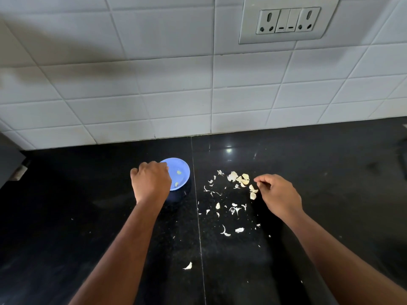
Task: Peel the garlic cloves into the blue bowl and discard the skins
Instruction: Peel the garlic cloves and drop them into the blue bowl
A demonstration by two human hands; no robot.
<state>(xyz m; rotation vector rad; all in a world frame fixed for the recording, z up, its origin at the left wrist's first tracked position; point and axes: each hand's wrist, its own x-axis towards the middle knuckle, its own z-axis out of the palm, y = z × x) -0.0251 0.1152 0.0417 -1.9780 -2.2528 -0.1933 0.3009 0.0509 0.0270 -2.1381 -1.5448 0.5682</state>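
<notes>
Counter (308, 172): polished black stone, speckled, glossy with a light reflection near frame centre; a thin seam runs down the middle. Backsplash (154, 84): white rectangular glazed tiles, grey grout. Socket plate (288, 19), upper right of frame: grey, two outlets flanking two switches. Blue bowl (182, 170), centre-left: round, smooth, matte light blue inside, darker base; two small pale peeled cloves (178, 172) lie inside it. Garlic skins (240, 179), right of centre: thin, papery, off-white curled flakes, a denser cluster at the top of the scatter, finer slivers spread toward the lower centre; one stray flake (187, 266) sits apart at lower centre. Left hand (150, 182): fingers curled, knuckles up, over the bowl's left rim; fingertips hidden, so cannot tell whether it holds anything. Right hand (278, 194): thumb and forefinger drawn together in a narrow pinch just beside the skin cluster, other fingers loosely curled; whether anything is pinched is too small to tell.
</notes>
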